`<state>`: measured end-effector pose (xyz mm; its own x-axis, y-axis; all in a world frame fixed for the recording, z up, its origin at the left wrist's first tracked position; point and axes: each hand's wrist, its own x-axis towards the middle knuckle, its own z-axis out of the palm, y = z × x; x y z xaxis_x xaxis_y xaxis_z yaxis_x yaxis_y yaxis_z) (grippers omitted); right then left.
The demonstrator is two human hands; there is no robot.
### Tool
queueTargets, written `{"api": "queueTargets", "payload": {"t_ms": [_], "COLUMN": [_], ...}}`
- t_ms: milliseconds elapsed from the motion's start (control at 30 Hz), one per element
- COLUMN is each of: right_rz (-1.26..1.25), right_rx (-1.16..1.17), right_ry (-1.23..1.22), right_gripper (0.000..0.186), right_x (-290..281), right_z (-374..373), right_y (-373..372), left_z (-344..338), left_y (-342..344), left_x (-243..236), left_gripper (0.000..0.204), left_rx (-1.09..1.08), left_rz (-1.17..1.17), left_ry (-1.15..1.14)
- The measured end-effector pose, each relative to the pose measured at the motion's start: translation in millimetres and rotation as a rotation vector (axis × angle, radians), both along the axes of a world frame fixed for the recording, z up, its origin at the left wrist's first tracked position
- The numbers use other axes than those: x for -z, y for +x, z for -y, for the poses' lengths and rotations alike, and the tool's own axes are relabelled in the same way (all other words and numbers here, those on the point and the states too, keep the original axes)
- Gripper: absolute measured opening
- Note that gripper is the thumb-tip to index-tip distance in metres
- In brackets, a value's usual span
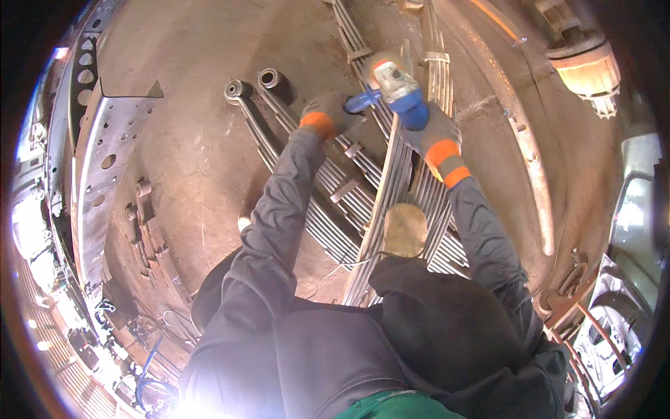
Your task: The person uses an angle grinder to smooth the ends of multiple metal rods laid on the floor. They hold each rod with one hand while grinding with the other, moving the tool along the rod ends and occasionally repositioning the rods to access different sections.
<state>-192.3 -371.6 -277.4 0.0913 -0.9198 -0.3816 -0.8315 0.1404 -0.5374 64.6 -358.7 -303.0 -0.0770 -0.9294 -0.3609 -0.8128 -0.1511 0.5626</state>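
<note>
An angle grinder (399, 91) with a blue body and a pale metal head is held between my two gloved hands. My left hand (333, 112), in a grey glove with an orange cuff, closes round its blue side handle. Round the rear of the body my right hand (434, 133) is wrapped, in a matching glove. The grinder's head lies over the upper part of a long leaf spring (391, 185). Its disc cannot be made out clearly. Other leaf spring packs (328, 216) with clamps lie beside and beneath, some ending in round eyes (269, 78).
A perforated metal frame rail (105, 157) stands at the left. Rusty bars and brackets (150, 230) lie near it. A long curved rusty bar (527, 150) lies on the right, with a cylindrical part (590, 73) beyond. A round tan piece (405, 230) sits over the springs before my legs.
</note>
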Motion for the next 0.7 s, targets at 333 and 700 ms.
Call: {"api": "queueTargets", "payload": {"t_ms": [333, 700], "right_rz": [0.079, 0.189], "right_rx": [0.071, -0.082], "right_ry": [-0.042, -0.103], "right_gripper": [0.066, 0.055], "right_x": [11, 53], "right_z": [31, 120], "right_y": [-29, -53], "left_z": [40, 108], "left_y": [-35, -38], "left_x": [-14, 11], "left_gripper": [0.038, 0.046], "left_rx": [0.027, 0.057], "left_rz": [0.228, 0.258], "left_ry": [-0.066, -0.104]}}
